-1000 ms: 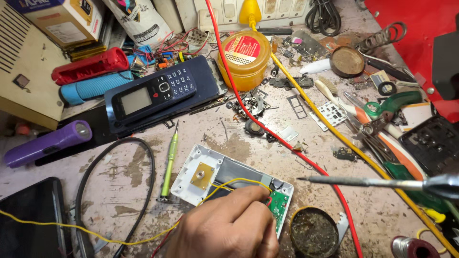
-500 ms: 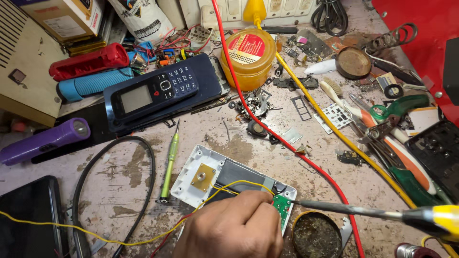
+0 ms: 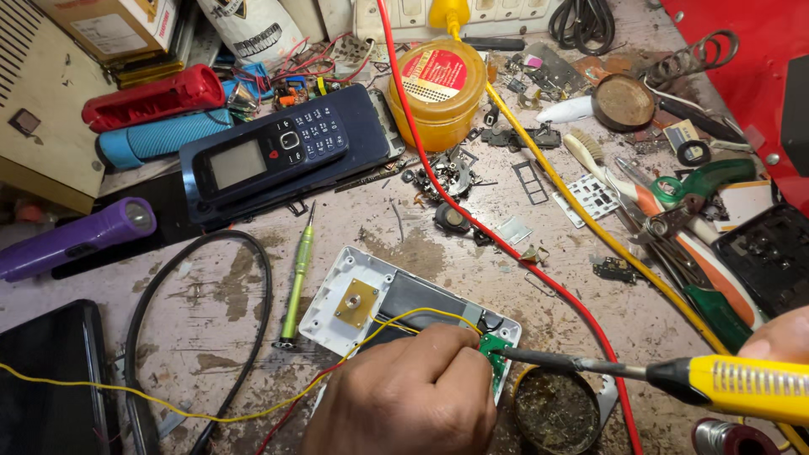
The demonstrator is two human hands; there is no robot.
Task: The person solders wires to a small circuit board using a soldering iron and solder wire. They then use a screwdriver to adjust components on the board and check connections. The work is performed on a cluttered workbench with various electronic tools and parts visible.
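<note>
My left hand (image 3: 404,400) rests on the near edge of an opened white device shell (image 3: 354,278) and pinches a thin yellow wire (image 3: 168,409) against a small green circuit board (image 3: 495,352). In my right hand (image 3: 779,337), at the right edge, is a yellow-handled soldering iron (image 3: 733,383). Its metal tip (image 3: 514,355) touches the green board right by my left fingers. A brass square pad (image 3: 357,303) sits inside the shell.
A round tin of dark flux (image 3: 554,410) sits just below the iron's shaft. A green screwdriver (image 3: 297,282) lies left of the shell. A dark keypad phone (image 3: 278,152), an orange jar (image 3: 438,88), red and yellow cables, pliers (image 3: 699,253) and small parts crowd the bench.
The soldering iron has swung in from the right and come down, until its tip reached the green board. My left hand has stayed on the shell, holding the wire.
</note>
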